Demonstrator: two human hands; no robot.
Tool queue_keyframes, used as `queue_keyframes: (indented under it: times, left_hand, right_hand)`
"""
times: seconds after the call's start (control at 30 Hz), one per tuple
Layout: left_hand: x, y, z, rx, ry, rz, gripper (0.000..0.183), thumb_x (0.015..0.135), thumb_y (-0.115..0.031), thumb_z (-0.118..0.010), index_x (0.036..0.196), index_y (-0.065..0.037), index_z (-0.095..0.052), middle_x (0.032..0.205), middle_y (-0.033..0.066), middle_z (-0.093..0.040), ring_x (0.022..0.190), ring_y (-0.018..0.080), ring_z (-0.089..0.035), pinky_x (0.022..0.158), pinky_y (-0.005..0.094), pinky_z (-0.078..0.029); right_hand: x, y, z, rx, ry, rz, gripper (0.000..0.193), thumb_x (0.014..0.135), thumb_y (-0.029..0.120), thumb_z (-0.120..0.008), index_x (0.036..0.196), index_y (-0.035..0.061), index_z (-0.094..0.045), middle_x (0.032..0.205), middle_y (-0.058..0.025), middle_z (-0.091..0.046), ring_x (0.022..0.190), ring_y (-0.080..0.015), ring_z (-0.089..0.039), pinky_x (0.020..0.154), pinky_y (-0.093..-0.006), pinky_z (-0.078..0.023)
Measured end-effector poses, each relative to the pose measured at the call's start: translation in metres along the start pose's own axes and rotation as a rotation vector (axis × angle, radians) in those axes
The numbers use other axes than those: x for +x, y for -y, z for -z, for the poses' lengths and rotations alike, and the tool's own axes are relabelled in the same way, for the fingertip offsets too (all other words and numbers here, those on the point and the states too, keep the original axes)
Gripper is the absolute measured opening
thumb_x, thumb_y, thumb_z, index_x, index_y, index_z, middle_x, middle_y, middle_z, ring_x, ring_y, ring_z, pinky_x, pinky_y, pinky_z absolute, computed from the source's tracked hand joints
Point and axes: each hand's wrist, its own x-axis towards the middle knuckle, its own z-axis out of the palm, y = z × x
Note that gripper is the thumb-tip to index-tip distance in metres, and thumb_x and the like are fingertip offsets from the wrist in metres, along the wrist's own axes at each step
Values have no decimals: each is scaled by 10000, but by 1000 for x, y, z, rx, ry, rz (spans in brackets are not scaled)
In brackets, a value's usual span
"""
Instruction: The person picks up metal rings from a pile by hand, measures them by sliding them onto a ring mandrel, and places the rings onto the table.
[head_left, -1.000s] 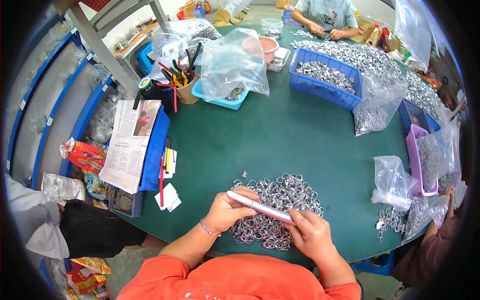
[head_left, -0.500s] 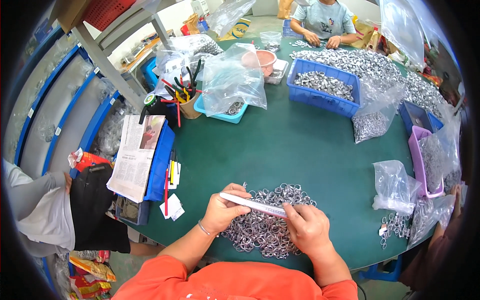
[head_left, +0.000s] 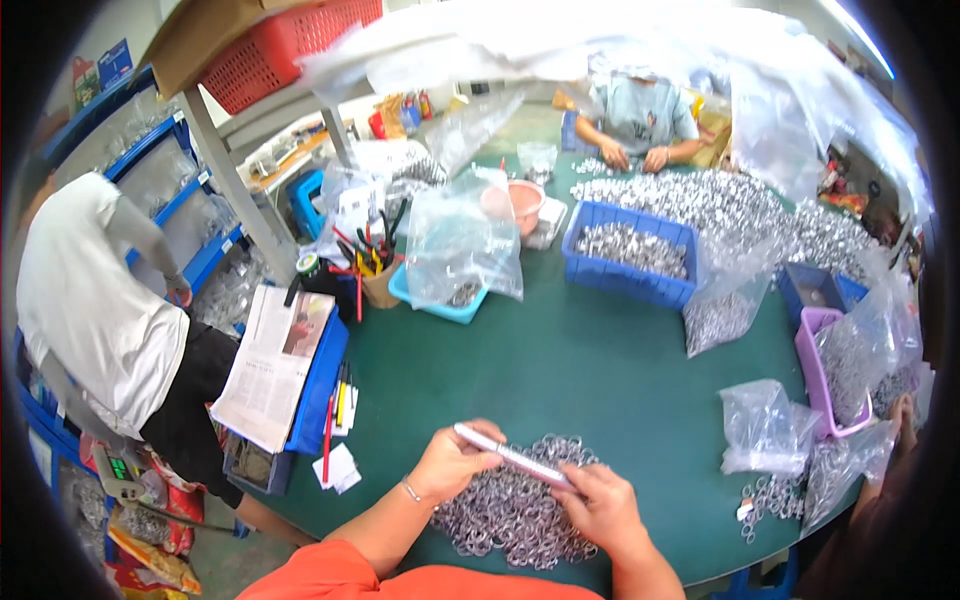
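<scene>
My left hand (head_left: 452, 466) and my right hand (head_left: 606, 504) hold a slim, pale ruler-like bar (head_left: 520, 462) between them. It slants down from the left hand to the right, and each hand pinches one end between thumb and fingers. Right beneath it, a heap of small grey metal rings (head_left: 520, 520) lies on the green table (head_left: 480, 380). The bar stays above the heap; whether a ring sits on it I cannot make out.
Across the table, a person (head_left: 645, 115) handles metal pieces beside a large pile (head_left: 700, 205). A blue bin (head_left: 625, 283), a purple basket (head_left: 812, 370) and plastic bags (head_left: 765, 425) stand at the right. Left are a newspaper (head_left: 270, 370), a tool cup (head_left: 380, 288) and another person (head_left: 100, 300).
The view has tilted up, so the table's contents sit lower in the picture. The bar slants more steeply, still in both hands. The person at the left shows more fully, beside the shelves.
</scene>
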Motion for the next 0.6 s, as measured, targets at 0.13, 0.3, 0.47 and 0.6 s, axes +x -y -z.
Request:
queue_keyframes:
  times: [0.13,0.3,0.47,0.6]
  left_hand:
    - [-5,-7,0,170,20,40,218,727,14,-671,923,39,-581,844,53,-563,759,123,-567,688,226,-475]
    - [-12,-7,-2,188,-30,-8,214,737,14,-662,935,28,-580,911,54,-546,808,117,-553,709,228,-469]
    - [-9,-15,-4,172,35,32,226,727,45,-651,942,29,-584,920,60,-539,825,125,-552,737,235,-470]
    - [-13,-20,-4,197,49,-48,229,715,86,-623,936,40,-580,906,78,-536,797,135,-554,692,240,-473]
  right_hand:
    - [-3,12,2,1,65,-86,282,662,135,-711,920,43,-643,699,-120,-589,583,-253,-587,537,-324,-477]
    - [-2,21,3,186,184,-177,291,676,115,-699,945,29,-631,693,-127,-585,569,-245,-572,546,-324,-463]
    - [0,15,4,36,108,-95,275,690,99,-688,953,44,-628,653,-114,-556,548,-223,-553,520,-312,-443]
    - [4,17,8,199,206,-119,280,697,100,-688,956,18,-619,659,-118,-559,567,-218,-550,530,-307,-437]
